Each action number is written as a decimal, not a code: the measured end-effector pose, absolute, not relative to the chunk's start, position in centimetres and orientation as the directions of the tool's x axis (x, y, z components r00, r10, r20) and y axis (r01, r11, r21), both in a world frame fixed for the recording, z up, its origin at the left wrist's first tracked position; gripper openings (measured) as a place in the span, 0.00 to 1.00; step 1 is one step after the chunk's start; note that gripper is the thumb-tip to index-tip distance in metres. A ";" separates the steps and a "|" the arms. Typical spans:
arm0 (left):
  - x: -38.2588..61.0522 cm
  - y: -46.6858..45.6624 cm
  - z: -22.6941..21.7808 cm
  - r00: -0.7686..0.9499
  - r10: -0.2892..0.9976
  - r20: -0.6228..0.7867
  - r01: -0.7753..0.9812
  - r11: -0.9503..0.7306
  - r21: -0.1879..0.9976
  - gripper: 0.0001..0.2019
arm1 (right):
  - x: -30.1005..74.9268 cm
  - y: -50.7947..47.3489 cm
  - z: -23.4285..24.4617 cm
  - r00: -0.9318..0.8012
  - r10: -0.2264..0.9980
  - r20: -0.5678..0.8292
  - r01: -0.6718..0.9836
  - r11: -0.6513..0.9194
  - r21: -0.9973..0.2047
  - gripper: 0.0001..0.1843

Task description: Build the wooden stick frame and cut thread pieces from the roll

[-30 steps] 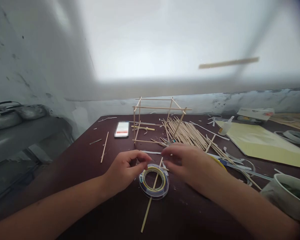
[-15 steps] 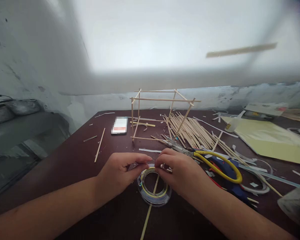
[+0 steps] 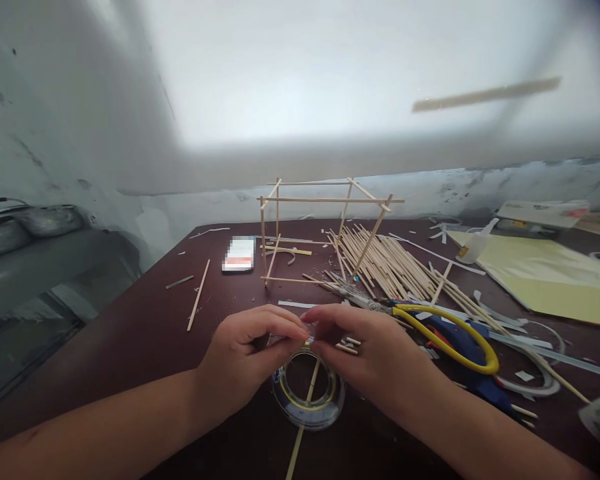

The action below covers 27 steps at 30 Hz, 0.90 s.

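On the left of the dark table (image 3: 130, 333) lie a loose stick (image 3: 199, 304) and, further back, a phone (image 3: 239, 255). The left hand (image 3: 245, 357) has its fingers curled, thumb and forefinger pinched at the near edge of the tape roll (image 3: 307, 395), which lies flat on the table right below both hands; what the pinch grips is too small and clear to tell. A long stick (image 3: 303, 427) runs under the roll toward the near edge. The right hand (image 3: 365, 350) meets the left fingertip to fingertip over the roll, pinching narrowly there too, and short bits of stick (image 3: 347, 347) lie against its fingers. Behind the hands stands a stick frame (image 3: 325, 230), with a stick pile (image 3: 390, 267) to its right. Yellow-handled scissors (image 3: 445, 333) lie just right of the right hand, a glue bottle (image 3: 476, 245) and yellow sheet (image 3: 545, 273) beyond.
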State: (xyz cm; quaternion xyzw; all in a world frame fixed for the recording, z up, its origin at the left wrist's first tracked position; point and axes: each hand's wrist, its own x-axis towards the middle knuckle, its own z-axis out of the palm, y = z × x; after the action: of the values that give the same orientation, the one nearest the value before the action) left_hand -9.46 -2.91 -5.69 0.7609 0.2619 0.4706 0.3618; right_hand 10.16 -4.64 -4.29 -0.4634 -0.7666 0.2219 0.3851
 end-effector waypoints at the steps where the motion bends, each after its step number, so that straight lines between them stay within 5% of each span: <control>1: -9.5 -2.9 -5.7 0.435 0.723 0.537 0.077 -0.624 0.778 0.06 | 10.2 -4.7 -4.2 -0.272 0.870 0.410 0.529 0.492 -0.691 0.15; 8: -9.8 -3.0 -5.8 0.455 0.641 0.618 0.136 -0.736 0.663 0.09 | 10.0 -5.1 -3.9 -0.291 0.795 0.532 0.498 0.600 -0.626 0.17; 27: -9.6 -3.0 -6.1 0.420 0.819 0.391 0.165 -0.492 0.855 0.01 | 10.1 -5.4 -3.5 -0.330 0.773 0.541 0.469 0.632 -0.617 0.14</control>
State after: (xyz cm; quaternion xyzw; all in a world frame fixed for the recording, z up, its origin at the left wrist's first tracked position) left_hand -9.60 -2.98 -6.08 0.7508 0.3278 0.4273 0.3826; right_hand 10.14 -5.43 -3.47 -0.3902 -0.7959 0.1779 0.4274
